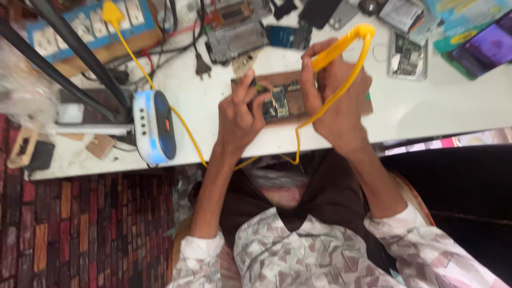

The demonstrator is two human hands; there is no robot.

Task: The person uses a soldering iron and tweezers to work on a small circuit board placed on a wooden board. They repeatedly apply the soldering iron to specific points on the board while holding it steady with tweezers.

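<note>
In the head view, the right hand (338, 101) is clenched around a yellow soldering iron (341, 48), a smooth plastic handle whose yellow cord (320, 114) loops over the wrist and runs back across the white table (426, 112) to a yellow plug (112, 12) in a blue power strip (80, 26). The left hand (240, 114) pinches a thin dark tool (257, 85) between thumb and forefinger, the other fingers curled. Between the hands lies a small green circuit board (277, 102), densely studded, resting on a flat brown wooden block (298, 96) near the table's front edge.

The iron's tip is hidden behind the right hand, so whether it touches the board cannot be told. The picture is blurred, and the dark tool's kind is unclear.

A rounded white and blue device (154, 125) stands at the left edge. A clear rectangular tray (408, 56) at the upper right holds another board. Dismantled phone parts (237, 29) lie beyond the block, partly cut off at the top.
</note>
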